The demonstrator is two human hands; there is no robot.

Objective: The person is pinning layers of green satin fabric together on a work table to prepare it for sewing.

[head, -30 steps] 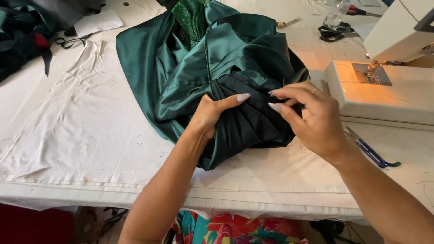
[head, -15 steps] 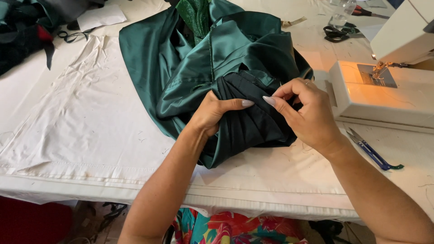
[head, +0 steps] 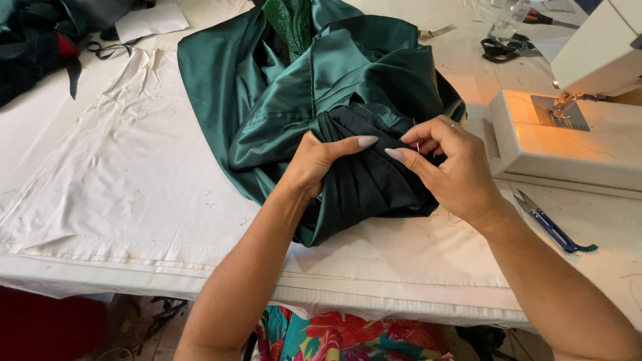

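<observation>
Left hand (head: 319, 160) gripping pleated dark green satin garment (head: 294, 100), right hand (head: 449, 167) pinching a barely visible needle (head: 418, 142).

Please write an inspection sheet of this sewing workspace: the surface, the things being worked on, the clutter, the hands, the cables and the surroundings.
Surface: table covered with a creased white cloth, loose thread bits on it.
Job's things: green satin garment heaped in the middle; its dark pleated part lies under both hands; a thin needle shows at the right fingertips.
Clutter: blue thread snips by the right wrist; black scissors at the far edge; white paper; dark fabric pile far left.
Hands: left hand grips the pleats; right hand pinches the needle.
Cables: nothing seen on the table.
Surroundings: white sewing machine at right, lamp lit.
</observation>
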